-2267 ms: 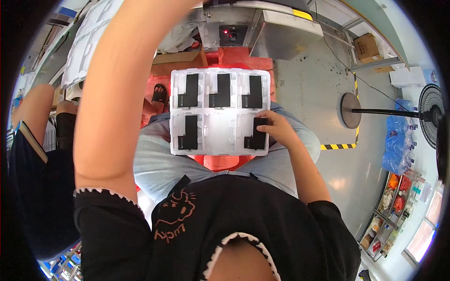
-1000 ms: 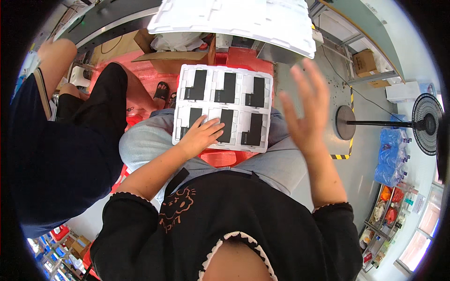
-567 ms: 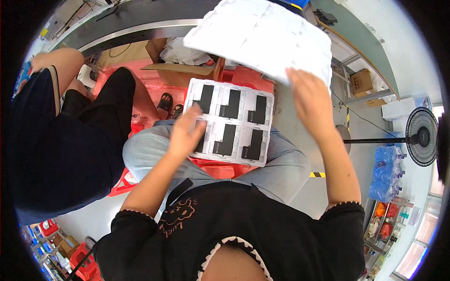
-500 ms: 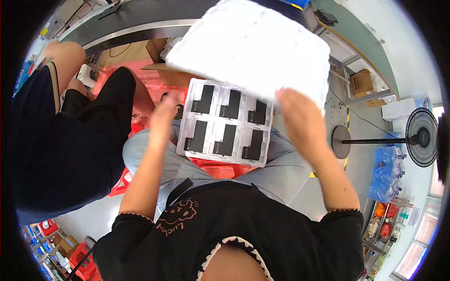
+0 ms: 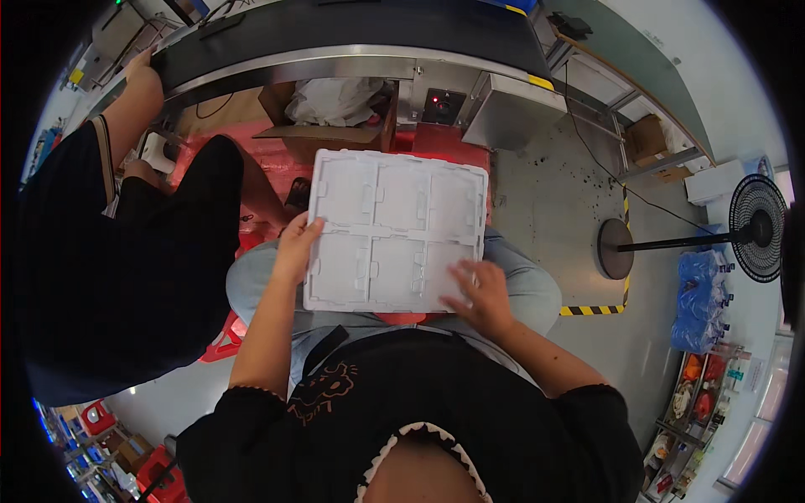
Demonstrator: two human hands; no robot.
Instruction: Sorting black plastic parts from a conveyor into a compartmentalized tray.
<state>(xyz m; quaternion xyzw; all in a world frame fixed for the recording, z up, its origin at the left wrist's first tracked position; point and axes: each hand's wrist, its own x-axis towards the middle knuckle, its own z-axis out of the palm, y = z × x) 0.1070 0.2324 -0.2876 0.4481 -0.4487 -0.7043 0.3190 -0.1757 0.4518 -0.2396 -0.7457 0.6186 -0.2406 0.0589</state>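
Observation:
A white plastic tray [image 5: 401, 235] with several moulded compartments lies over my lap. No black parts show in it. My left hand [image 5: 295, 250] grips the tray's left edge, thumb over the rim and the other fingers partly hidden. Over the lower right compartment, my right hand [image 5: 480, 293] has its fingers spread, slightly blurred, and holds nothing. I cannot tell whether its fingertips touch the tray. Whatever lies under the tray is hidden.
Beyond the tray stand an open cardboard box [image 5: 331, 142] with clear plastic in it and a black conveyor belt [image 5: 352, 38]. A co-worker in dark clothes [image 5: 126, 251] sits close on the left. A black fan [image 5: 757, 230] stands at the right.
The white sheet-like piece raised by my right hand has come down. The black parts seen in the tray are now out of sight. My left hand has come to the tray's edge.

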